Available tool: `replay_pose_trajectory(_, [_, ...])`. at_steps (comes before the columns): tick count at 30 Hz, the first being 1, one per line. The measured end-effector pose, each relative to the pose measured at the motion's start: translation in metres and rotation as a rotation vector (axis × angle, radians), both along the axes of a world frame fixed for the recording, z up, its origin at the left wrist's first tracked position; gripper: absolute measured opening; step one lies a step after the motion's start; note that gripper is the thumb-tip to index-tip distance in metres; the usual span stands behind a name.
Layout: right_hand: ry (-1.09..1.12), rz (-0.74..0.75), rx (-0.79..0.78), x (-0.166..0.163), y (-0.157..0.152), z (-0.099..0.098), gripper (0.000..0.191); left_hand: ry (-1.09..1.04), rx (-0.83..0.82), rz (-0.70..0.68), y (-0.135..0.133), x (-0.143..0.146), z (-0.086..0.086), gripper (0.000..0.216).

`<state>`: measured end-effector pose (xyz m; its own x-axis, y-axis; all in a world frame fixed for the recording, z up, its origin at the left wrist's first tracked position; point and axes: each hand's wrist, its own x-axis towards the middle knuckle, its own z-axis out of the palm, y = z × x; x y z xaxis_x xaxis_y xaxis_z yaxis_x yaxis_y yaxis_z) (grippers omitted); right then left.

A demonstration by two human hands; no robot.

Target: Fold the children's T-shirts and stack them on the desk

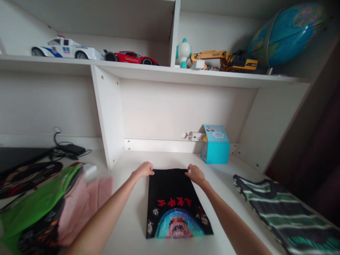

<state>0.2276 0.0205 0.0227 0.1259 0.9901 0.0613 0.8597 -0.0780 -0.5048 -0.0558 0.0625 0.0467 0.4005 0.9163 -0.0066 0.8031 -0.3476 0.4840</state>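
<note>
A black garment, folded into a rectangle, looks like a T-shirt [170, 187] and lies on the white desk. Red characters and a blue shark-mouth print show on its face. My left hand [145, 169] pinches the far left corner between thumb and fingers. At the far right corner, my right hand [196, 174] grips the cloth in the same way. The far edge between the hands is drawn straight, and the near part rests on the desk.
To the right lies a striped green and grey shirt [281, 205]. Piled clothes, a green one [39, 202] and a pink one [79, 205], sit at left. A blue desk calendar [217, 152] stands behind; toy vehicles and a globe [289, 35] fill the shelf above.
</note>
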Motion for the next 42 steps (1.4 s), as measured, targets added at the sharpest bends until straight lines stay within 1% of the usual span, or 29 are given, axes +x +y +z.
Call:
replay_pose_trajectory(1, [-0.014, -0.014, -0.008, -0.001, 0.000, -0.004, 0.026, 0.022, 0.028, 0.012, -0.001, 0.002, -0.005, 0.006])
replay_pose_trajectory(4, [-0.016, -0.018, -0.040, -0.004, -0.002, -0.013, 0.027, 0.062, 0.092, 0.020, -0.008, 0.008, -0.015, 0.011])
replay_pose_trajectory(6, [0.002, -0.003, -0.050, -0.004, -0.003, -0.012, 0.026, 0.084, 0.105, 0.005, -0.012, 0.010, -0.015, 0.008])
replay_pose_trajectory(8, [0.027, 0.005, -0.033, -0.001, -0.005, -0.002, 0.025, 0.090, 0.119, -0.016, -0.012, 0.011, -0.007, 0.006])
replay_pose_trajectory(9, [0.043, 0.004, -0.009, 0.001, -0.005, 0.008, 0.023, 0.083, 0.133, -0.022, -0.012, 0.012, 0.001, 0.007])
replay_pose_trajectory(11, [0.084, -0.007, 0.076, 0.008, -0.008, 0.033, 0.019, 0.047, 0.184, -0.031, -0.014, 0.013, 0.025, 0.014])
replay_pose_trajectory(14, [0.164, -0.004, 0.273, 0.020, -0.025, 0.081, 0.016, -0.159, 0.355, -0.081, -0.030, 0.015, 0.076, 0.021])
replay_pose_trajectory(16, [0.210, 0.016, 0.404, 0.027, -0.049, 0.108, 0.020, -0.334, 0.458, -0.133, -0.053, 0.014, 0.109, 0.021])
replay_pose_trajectory(17, [0.228, 0.036, 0.473, 0.028, -0.065, 0.119, 0.020, -0.386, 0.471, -0.154, -0.066, 0.012, 0.122, 0.021])
replay_pose_trajectory(18, [0.235, 0.065, 0.534, 0.028, -0.084, 0.126, 0.020, -0.399, 0.451, -0.177, -0.079, 0.009, 0.132, 0.021])
replay_pose_trajectory(19, [0.228, 0.104, 0.573, 0.027, -0.104, 0.131, 0.020, -0.380, 0.404, -0.208, -0.091, 0.005, 0.138, 0.020])
replay_pose_trajectory(20, [0.209, 0.162, 0.571, 0.025, -0.125, 0.133, 0.018, -0.336, 0.334, -0.250, -0.101, 0.000, 0.140, 0.020])
replay_pose_trajectory(21, [0.181, 0.247, 0.512, 0.023, -0.146, 0.134, 0.017, -0.268, 0.241, -0.302, -0.110, -0.005, 0.139, 0.020])
replay_pose_trajectory(22, [0.153, 0.352, 0.391, 0.022, -0.164, 0.132, 0.016, -0.177, 0.127, -0.356, -0.117, -0.010, 0.135, 0.022])
replay_pose_trajectory(23, [0.136, 0.462, 0.234, 0.021, -0.179, 0.130, 0.016, -0.071, 0.012, -0.395, -0.122, -0.014, 0.128, 0.025])
replay_pose_trajectory(24, [0.139, 0.562, 0.085, 0.021, -0.189, 0.126, 0.016, 0.035, -0.084, -0.408, -0.126, -0.015, 0.120, 0.030])
replay_pose_trajectory(25, [0.161, 0.638, -0.021, 0.021, -0.194, 0.121, 0.017, 0.122, -0.147, -0.400, -0.129, -0.014, 0.111, 0.036])
replay_pose_trajectory(26, [0.188, 0.676, -0.065, 0.022, -0.193, 0.116, 0.020, 0.176, -0.167, -0.384, -0.134, -0.009, 0.103, 0.041])
replay_pose_trajectory(27, [0.205, 0.673, -0.046, 0.023, -0.187, 0.109, 0.023, 0.189, -0.149, -0.377, -0.139, -0.001, 0.094, 0.045])
replay_pose_trajectory(28, [0.204, 0.638, 0.019, 0.023, -0.176, 0.101, 0.026, 0.170, -0.104, -0.386, -0.146, 0.011, 0.085, 0.047])
replay_pose_trajectory(29, [0.174, 0.592, 0.099, 0.023, -0.161, 0.092, 0.029, 0.133, -0.056, -0.417, -0.154, 0.024, 0.077, 0.049])
replay_pose_trajectory(31, [0.061, 0.517, 0.224, 0.017, -0.127, 0.070, 0.034, 0.109, -0.022, -0.510, -0.172, 0.054, 0.059, 0.056])
replay_pose_trajectory(33, [-0.044, 0.508, 0.262, 0.008, -0.095, 0.048, 0.038, 0.164, -0.057, -0.575, -0.191, 0.078, 0.041, 0.063])
replay_pose_trajectory(35, [-0.117, 0.538, 0.245, -0.003, -0.074, 0.028, 0.041, 0.208, -0.062, -0.601, -0.204, 0.093, 0.024, 0.064])
replay_pose_trajectory(37, [-0.176, 0.550, 0.220, -0.010, -0.065, 0.013, 0.040, 0.205, 0.004, -0.594, -0.211, 0.096, 0.013, 0.061])
replay_pose_trajectory(38, [-0.207, 0.544, 0.209, -0.011, -0.066, 0.008, 0.040, 0.200, 0.043, -0.588, -0.211, 0.093, 0.010, 0.060])
replay_pose_trajectory(40, [-0.263, 0.493, 0.193, -0.009, -0.075, 0.002, 0.041, 0.209, 0.083, -0.591, -0.208, 0.083, 0.012, 0.061])
replay_pose_trajectory(42, [-0.312, 0.391, 0.183, -0.001, -0.092, 0.002, 0.041, 0.262, 0.059, -0.598, -0.198, 0.070, 0.022, 0.066])
